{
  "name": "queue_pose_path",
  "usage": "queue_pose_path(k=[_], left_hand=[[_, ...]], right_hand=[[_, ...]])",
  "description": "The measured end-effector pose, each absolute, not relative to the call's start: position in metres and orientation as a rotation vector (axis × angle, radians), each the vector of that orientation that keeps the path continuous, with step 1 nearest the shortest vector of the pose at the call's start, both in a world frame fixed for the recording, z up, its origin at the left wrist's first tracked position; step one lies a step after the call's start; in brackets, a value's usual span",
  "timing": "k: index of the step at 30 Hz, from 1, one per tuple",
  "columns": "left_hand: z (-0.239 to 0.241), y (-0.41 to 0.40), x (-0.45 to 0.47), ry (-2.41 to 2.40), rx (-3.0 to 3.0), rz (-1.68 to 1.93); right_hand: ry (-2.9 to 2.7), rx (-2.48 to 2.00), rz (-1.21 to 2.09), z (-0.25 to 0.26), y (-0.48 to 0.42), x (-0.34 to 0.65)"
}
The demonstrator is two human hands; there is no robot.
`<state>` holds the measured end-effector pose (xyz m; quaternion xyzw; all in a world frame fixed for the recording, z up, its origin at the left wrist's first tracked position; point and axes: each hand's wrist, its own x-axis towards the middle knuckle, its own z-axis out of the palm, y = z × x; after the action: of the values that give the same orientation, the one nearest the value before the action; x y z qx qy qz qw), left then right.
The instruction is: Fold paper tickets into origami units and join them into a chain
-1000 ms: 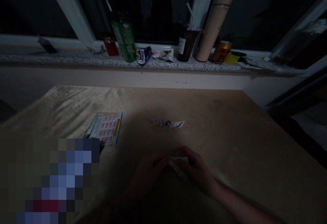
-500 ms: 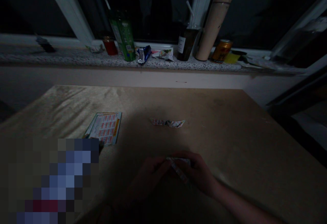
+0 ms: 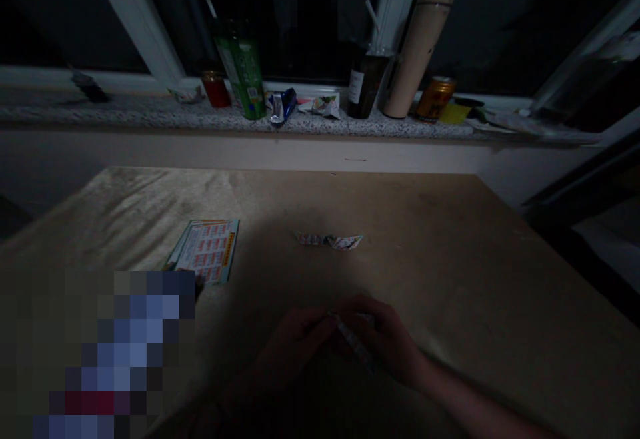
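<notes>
In the dim light, a narrow folded strip of printed paper (image 3: 357, 345) is held between my two hands, close to the table's near side. My left hand (image 3: 297, 339) is closed, its fingertips pinching the upper left end of the strip. My right hand (image 3: 393, 335) is closed round the same paper from the other side, and its fingers cover part of it. The strip's lower end sticks out below, slanting down to the right. Beyond my hands lies a second folded paper piece (image 3: 328, 241) with pointed ends, flat on the table.
On the table's left lies a stack of printed sheets (image 3: 210, 249), beside a pixelated area. Along the stone windowsill (image 3: 310, 125) stand a green bottle (image 3: 245, 79), a red jar (image 3: 217, 92), a dark cup (image 3: 364, 85) with a straw, a tall flask (image 3: 420, 49) and an orange can (image 3: 435, 100).
The folded paper strip in my hands has shifted slightly, its lower end now reaching further down and right. My fingers have moved a little; the things on the table stay put.
</notes>
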<state>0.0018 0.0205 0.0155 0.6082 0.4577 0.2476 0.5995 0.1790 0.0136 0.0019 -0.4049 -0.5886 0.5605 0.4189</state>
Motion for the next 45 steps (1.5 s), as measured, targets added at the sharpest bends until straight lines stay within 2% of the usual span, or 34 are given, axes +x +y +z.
queue_pose_path(k=[16, 22, 30, 39, 45], left_hand=[[0.014, 0.022, 0.000, 1.091, 1.450, 0.544], [0.014, 0.020, -0.002, 1.079, 1.434, 0.549], [0.009, 0.010, -0.008, 1.370, 1.155, 0.673], [0.013, 0.014, -0.001, 1.423, 1.492, 0.586], [0.012, 0.010, 0.001, 1.318, 1.906, 0.577]], right_hand=[[-1.459, -1.068, 1.408, 0.001, 0.012, 0.179], [-1.659, -1.048, 1.189, 0.002, 0.010, 0.178], [-1.954, -0.918, 0.937, -0.001, 0.008, 0.183], [-1.711, -0.994, 1.005, 0.000, 0.005, 0.178], [-1.538, -1.166, 1.249, 0.003, 0.012, 0.179]])
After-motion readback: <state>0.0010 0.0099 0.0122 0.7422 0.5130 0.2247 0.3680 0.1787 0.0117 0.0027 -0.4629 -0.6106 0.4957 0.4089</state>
